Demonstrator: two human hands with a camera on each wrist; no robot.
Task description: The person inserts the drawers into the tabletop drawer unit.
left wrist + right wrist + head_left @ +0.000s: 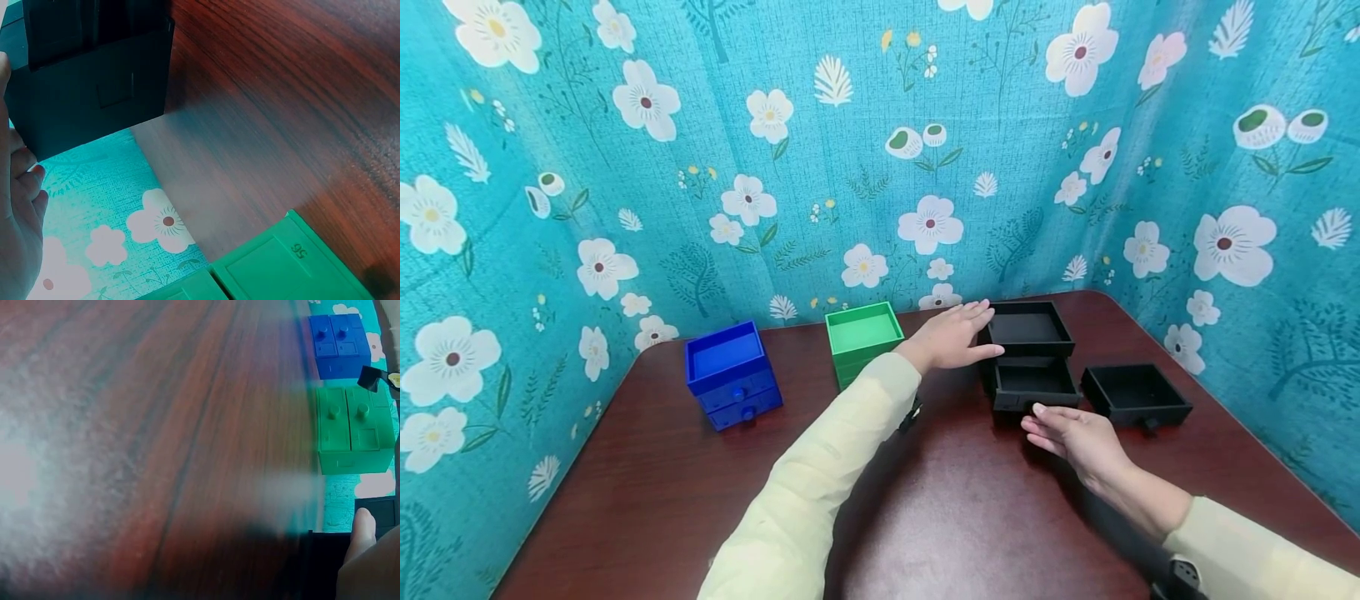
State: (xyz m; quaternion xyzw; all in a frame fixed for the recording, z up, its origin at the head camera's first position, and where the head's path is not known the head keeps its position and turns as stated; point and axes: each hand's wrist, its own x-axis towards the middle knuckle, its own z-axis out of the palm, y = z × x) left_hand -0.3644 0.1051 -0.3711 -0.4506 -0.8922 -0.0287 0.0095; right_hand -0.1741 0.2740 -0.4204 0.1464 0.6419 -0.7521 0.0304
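Observation:
A black drawer cabinet (pixel 1028 327) with a shallow open top stands at the back right of the table. My left hand (pixel 953 335) rests against its left side, fingers stretched along the top edge and thumb pointing across the front. Below the top, a black drawer (pixel 1036 382) sticks out toward me. At that drawer's front my right hand (pixel 1078 437) pinches with thumb and curled fingers, hiding the knob. In the left wrist view the cabinet's side (pixel 94 94) lies beside my left fingers. The right thumb (pixel 362 528) shows at the black drawer's edge in the right wrist view.
A separate black drawer (pixel 1138 396) lies on the table right of the cabinet. A green drawer cabinet (pixel 863 329) stands left of it, partly behind my left forearm. Farther left is a blue drawer cabinet (pixel 733 375). A flowered curtain (pixel 850 167) hangs behind the table.

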